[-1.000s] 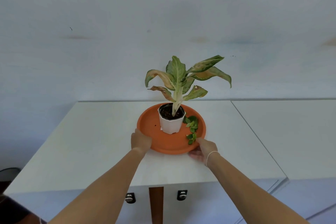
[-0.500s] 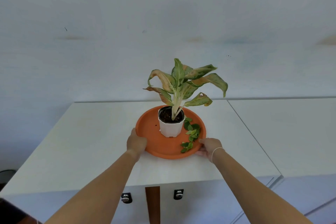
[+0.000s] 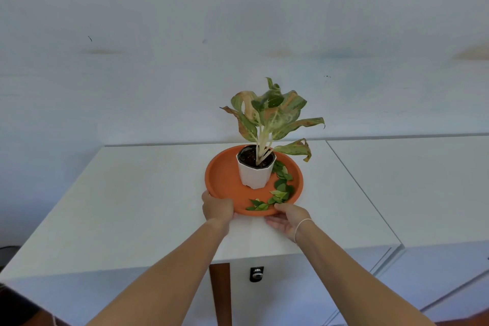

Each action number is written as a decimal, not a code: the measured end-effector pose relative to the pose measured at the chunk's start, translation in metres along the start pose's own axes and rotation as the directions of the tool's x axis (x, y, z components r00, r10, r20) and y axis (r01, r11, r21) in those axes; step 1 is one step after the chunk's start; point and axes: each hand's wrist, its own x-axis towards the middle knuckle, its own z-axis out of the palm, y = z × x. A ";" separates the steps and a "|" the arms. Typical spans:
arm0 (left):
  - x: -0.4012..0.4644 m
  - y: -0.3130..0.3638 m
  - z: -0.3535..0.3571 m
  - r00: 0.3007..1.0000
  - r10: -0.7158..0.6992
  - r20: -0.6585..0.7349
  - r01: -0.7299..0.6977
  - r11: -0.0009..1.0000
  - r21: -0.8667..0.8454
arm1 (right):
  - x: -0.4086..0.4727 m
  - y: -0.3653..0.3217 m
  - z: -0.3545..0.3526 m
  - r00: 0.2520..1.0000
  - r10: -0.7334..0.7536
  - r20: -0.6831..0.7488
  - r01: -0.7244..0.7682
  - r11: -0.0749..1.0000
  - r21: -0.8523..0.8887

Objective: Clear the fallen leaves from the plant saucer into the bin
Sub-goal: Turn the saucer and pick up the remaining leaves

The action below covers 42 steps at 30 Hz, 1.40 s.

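The white counter carries everything, and the terracotta plant saucer sits on it toward its near edge, close enough that I can reach both sides of its near rim without leaning. Standing in the saucer, toward its far side, is the white faceted pot with its variegated plant, whose leaves brown at the tips; the pot's weight is, I judge, why I keep the saucer flat on the counter rather than tip it. My left hand is wrapped over the saucer's near-left rim, fingers curled on it in a firm hold, and my right hand lies at the saucer's near-right rim with the palm turned partly up and the fingers loosely spread beneath the edge, holding nothing I can see. The fallen leaves, small and green, lie in a loose arc on the saucer's right and near side, from beside the pot round to just above my right hand. I take it I am positioning the saucer so they sit within reach. No bin is in view.
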 end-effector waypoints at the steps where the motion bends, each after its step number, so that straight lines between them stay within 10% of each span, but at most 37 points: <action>1: 0.002 0.001 -0.002 1.000 0.000 0.005 0.000 1.000 0.011 | -0.001 -0.001 -0.003 1.000 -0.004 0.000 0.004 1.000 -0.018; 15: 0.039 0.022 -0.042 0.986 -0.041 0.164 0.001 0.971 0.238 | 0.008 -0.022 -0.036 0.990 -0.092 -0.105 0.079 0.990 -0.118; 30: 0.026 0.009 -0.019 0.986 -0.052 0.161 0.058 0.998 -0.038 | 0.008 0.002 0.008 0.983 -0.031 -0.180 0.057 0.989 0.139; 42: 0.034 0.026 -0.038 0.976 -0.054 0.213 0.045 0.998 0.048 | 0.008 -0.020 -0.022 0.989 -0.088 -0.116 0.086 0.996 -0.019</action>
